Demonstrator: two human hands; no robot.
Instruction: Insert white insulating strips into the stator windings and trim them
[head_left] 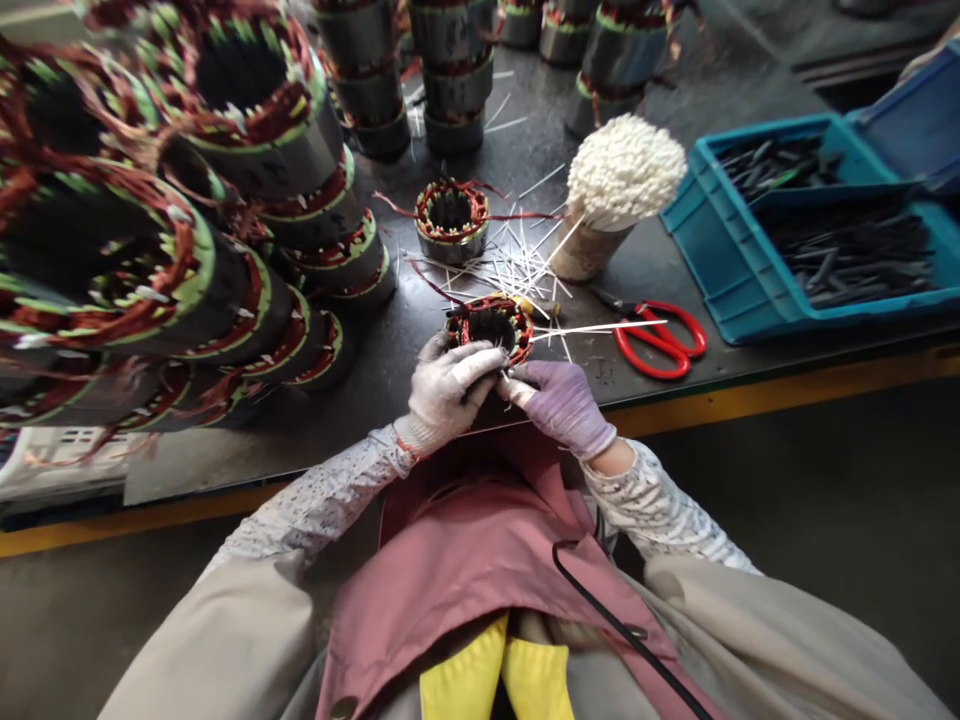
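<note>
My left hand [450, 390], in a white glove, grips the near side of a small motor stator [491, 325] wound with copper wire, held at the bench's front edge. My right hand [562, 400], in a purple glove, pinches at the stator's near rim beside the left fingers. A long white cable tie [600, 328] sticks out to the right from the stator. A second stator [451, 215] lies on the dark bench [375, 380] farther back, among loose white ties [517, 262].
Stacks of wound stators [225, 180] fill the left and back of the bench. A cup of white ties [619, 190] stands right of centre, red scissors [660, 340] lie near the front edge, and a blue bin [825, 230] of dark sleeves sits at right.
</note>
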